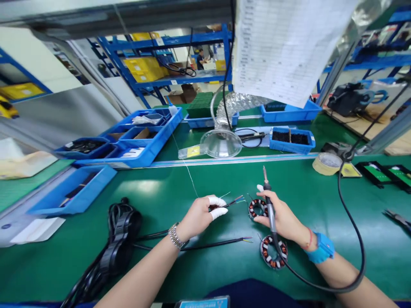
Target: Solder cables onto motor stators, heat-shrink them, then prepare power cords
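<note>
My left hand [199, 216], with white covers on thumb and fingertip, pinches a black cable whose stripped coloured wire ends [239, 199] point right. A thin solder wire [190, 176] runs down into the same hand. In my right hand [284, 216] a soldering iron [271, 211] stands tip up. The fingers of that hand also grip a ring-shaped motor stator [252, 206] with copper windings, close to the wire ends. A second stator [266, 255] lies on the green mat just below. Another black cable [221, 244] with bared ends lies below my left hand.
Coiled black cables [123, 233] lie at left, near a blue tray [96, 182]. A clear fume funnel [221, 144] hangs ahead. Tape roll [326, 164] and pliers [398, 220] are at right. The iron's cord [353, 222] loops over my right forearm.
</note>
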Demonstrator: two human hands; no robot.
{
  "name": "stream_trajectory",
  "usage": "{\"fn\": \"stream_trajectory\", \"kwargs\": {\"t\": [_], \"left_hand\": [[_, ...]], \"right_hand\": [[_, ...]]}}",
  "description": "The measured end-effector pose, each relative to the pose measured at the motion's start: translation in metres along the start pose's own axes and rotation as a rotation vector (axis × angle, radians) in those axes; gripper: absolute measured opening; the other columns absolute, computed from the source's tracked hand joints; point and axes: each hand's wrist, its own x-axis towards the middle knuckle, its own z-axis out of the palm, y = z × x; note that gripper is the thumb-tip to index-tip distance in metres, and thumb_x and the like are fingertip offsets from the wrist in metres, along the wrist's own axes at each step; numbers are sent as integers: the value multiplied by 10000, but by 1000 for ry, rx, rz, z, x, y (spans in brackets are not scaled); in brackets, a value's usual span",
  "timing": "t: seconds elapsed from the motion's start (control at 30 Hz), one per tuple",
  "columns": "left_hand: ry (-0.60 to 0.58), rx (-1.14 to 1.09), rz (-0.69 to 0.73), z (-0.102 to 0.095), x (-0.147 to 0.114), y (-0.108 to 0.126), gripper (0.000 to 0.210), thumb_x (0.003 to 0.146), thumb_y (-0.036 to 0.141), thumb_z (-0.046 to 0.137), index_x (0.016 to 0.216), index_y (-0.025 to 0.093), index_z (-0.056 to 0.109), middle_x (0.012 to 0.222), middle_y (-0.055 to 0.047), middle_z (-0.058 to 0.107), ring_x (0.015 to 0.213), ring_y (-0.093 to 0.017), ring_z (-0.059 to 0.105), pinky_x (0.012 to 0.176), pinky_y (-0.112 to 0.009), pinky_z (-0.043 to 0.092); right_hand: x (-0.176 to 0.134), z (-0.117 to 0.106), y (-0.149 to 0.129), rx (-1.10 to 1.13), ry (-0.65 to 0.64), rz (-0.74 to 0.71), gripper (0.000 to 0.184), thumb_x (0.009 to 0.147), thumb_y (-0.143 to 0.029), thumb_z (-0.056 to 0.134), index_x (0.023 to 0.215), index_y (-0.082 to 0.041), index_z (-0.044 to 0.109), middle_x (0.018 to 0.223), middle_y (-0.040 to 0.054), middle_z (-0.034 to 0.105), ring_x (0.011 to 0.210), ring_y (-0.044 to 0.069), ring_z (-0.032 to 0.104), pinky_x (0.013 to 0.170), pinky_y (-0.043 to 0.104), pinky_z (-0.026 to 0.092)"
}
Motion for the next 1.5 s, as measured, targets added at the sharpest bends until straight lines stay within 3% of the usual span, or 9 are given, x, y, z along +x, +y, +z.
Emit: {"fn": "stream_trajectory", "kwargs": {"t": [0.13,0.27,0.5,0.7,0.87,1.03,1.2,1.33,1.5], "left_hand": [[42,-59,80,-8,-3,8,117,745,254,606,774,151,653,747,-26,627,700,-149,570,671,-248,425],[10,-104,150,-6,-8,11,110,740,239,620,777,146,664,709,-16,609,655,-131,548,634,-232,414],[-20,-184,188,-7,-8,10,112,730,245,630,752,141,666,720,-20,623,652,-128,543,626,-228,407],[7,-370,137,-6,-10,7,315,867,261,413,1158,172,495,821,-27,675,679,-133,571,671,-258,433],[51,-404,73,-3,-7,19,182,859,307,432,839,168,547,817,-39,686,755,-164,611,693,-262,432],[47,-405,79,1,-12,29,171,858,305,438,819,179,546,847,-30,680,791,-165,618,705,-253,439],[66,-402,84,4,-14,29,204,875,303,399,806,176,542,839,-28,662,797,-157,606,718,-247,437],[77,-231,109,6,-13,32,204,863,289,409,753,171,534,729,-14,621,698,-151,570,646,-244,410],[0,-209,103,4,-17,40,170,857,262,403,793,169,529,686,-10,624,656,-148,578,620,-238,402]], "right_hand": [[13,0,-34,36,124,-31,341,797,-310,554,1099,-247,408,923,37,603,688,139,589,641,248,472],[26,8,-59,31,104,-99,200,812,-231,536,994,-253,454,821,-6,591,609,99,546,589,208,452],[31,7,-68,43,109,-115,234,779,-180,581,972,-255,473,853,-6,604,724,105,587,665,212,465],[29,14,-68,380,89,106,321,753,-216,616,1001,-251,414,805,-10,627,686,117,619,649,247,511],[31,22,-75,701,140,292,454,667,-204,691,986,-239,370,729,-39,616,618,122,631,609,265,541],[29,23,-79,818,176,304,466,663,-218,697,990,-235,365,723,-36,624,628,126,636,619,271,543],[28,23,-78,874,176,298,463,669,-210,694,994,-237,366,731,-32,628,647,129,644,617,258,540],[27,25,-78,885,133,254,434,689,-214,675,996,-238,368,745,-29,626,651,125,640,640,272,541],[25,29,-75,755,171,226,397,682,-215,674,962,-235,394,731,-34,618,642,121,630,635,267,533]]}}
